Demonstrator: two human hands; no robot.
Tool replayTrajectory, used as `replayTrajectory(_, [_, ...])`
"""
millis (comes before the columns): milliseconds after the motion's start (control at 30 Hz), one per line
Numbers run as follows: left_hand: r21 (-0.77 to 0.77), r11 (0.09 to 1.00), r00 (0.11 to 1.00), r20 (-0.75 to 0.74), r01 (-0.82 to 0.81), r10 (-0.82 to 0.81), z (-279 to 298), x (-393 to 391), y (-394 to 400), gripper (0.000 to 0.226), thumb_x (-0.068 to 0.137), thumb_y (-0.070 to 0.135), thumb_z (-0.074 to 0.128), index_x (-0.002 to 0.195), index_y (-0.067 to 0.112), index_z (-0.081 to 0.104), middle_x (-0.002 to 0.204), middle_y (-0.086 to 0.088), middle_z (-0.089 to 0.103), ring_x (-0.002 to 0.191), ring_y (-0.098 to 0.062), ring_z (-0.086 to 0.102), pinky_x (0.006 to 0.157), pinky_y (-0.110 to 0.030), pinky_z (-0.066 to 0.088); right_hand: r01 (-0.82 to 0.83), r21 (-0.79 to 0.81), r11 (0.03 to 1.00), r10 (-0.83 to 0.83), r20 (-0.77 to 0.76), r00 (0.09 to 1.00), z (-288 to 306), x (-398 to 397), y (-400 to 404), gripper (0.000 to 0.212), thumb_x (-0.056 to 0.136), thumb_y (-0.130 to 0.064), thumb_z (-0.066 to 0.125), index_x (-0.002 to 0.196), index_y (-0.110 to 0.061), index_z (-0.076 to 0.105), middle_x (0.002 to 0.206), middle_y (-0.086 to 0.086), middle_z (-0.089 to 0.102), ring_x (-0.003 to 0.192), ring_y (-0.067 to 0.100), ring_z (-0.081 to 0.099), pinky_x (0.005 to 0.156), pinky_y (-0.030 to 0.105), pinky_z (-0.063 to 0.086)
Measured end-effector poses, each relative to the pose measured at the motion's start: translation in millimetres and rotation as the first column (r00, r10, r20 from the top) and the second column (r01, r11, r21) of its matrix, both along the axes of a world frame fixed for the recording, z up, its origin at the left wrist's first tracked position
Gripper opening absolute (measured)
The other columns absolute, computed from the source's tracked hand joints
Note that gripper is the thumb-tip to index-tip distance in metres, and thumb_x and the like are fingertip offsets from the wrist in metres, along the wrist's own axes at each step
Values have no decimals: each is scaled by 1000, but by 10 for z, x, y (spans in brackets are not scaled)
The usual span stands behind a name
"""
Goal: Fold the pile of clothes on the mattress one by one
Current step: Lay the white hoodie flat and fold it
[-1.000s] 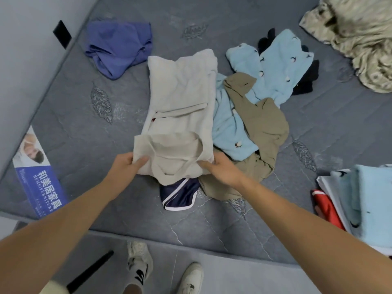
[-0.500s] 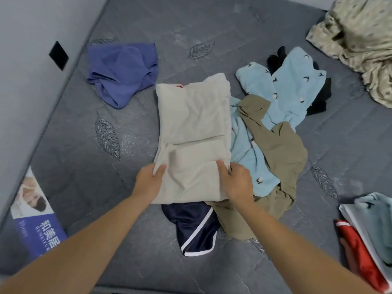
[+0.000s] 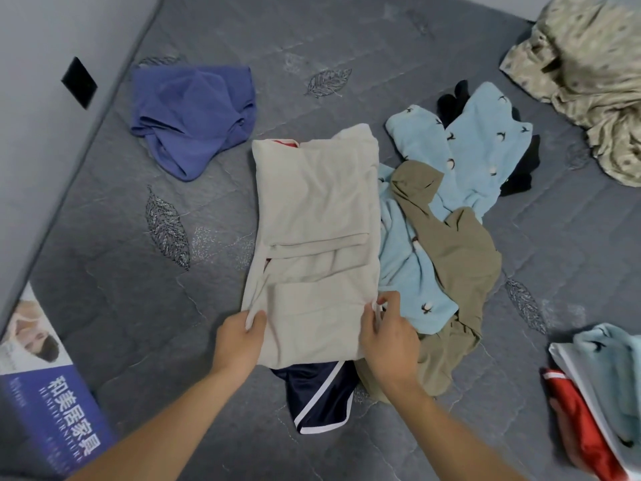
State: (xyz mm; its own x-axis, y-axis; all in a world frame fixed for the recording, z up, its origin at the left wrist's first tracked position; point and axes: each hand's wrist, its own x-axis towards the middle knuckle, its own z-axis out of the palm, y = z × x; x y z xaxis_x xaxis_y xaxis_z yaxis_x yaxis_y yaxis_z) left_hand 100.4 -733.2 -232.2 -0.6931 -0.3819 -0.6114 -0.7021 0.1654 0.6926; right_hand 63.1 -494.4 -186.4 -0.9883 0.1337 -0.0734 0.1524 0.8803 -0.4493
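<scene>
A beige garment [image 3: 315, 216] lies folded into a long rectangle in the middle of the grey mattress [image 3: 347, 39]. My left hand [image 3: 239, 336] pinches its near left edge, thumb on top. At its near right edge my right hand [image 3: 390, 333] pinches the cloth between thumb and fingers. The garment rests on the pile: navy shorts with white trim [image 3: 321, 394] stick out below it, and a light blue printed garment [image 3: 482, 144] and an olive one [image 3: 461, 251] lie to its right. A black piece [image 3: 520, 171] shows behind the blue.
A crumpled blue-purple garment [image 3: 194, 112] lies at the far left. A patterned tan sheet [image 3: 589, 74] fills the far right corner. Folded clothes, red, white and pale blue [image 3: 603, 394], are stacked at the right edge. A blue label [image 3: 45, 400] and the wall [image 3: 41, 81] are on the left.
The near end of the beige garment was folded up and laid flat. Both hands then slid back to its near side edges. The view shifted forward over the mattress.
</scene>
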Motion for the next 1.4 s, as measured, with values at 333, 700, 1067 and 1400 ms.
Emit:
replayTrajectory(333, [-659, 524, 502, -248, 539, -828, 221, 249, 90, 58, 104, 45, 44, 158, 28, 35, 167, 5, 26, 155, -15, 22, 125, -41, 22, -793, 190, 579, 810, -19, 586, -43, -35, -20, 50, 105, -29, 49, 153, -15, 43, 159, 6, 38, 153, 25, 28, 127, 46, 19])
replayTrajectory(700, [-662, 281, 426, 64, 694, -902, -120, 169, 120, 111, 90, 21, 67, 163, 22, -17, 170, 0, -27, 158, -17, -20, 130, -38, 1, -819, 295, 493, 788, 248, 563, -84, -198, 354, 106, 85, -27, 70, 167, -25, 3, 174, 7, 9, 161, 28, 4, 129, 41, 12])
replayTrajectory(1067, [-616, 483, 487, -178, 622, -855, 169, 183, -92, 92, 87, -15, 60, 164, 20, 25, 171, 5, 17, 159, -14, 11, 127, -33, 24, -788, 248, 563, 783, 145, 605, 353, -242, 353, 66, 89, -27, 76, 147, -7, 52, 142, 17, 61, 125, 35, 64, 92, 45, 56])
replayTrajectory(1400, [-426, 536, 530, -146, 728, -836, 417, 731, -30, 101, 75, -25, 44, 162, 23, 24, 161, 17, 8, 152, -2, 14, 118, -5, 5, -856, 267, 442, 840, 212, 500, 555, 293, 561, 63, 88, -27, 76, 144, -7, 54, 136, 15, 65, 120, 32, 66, 95, 43, 57])
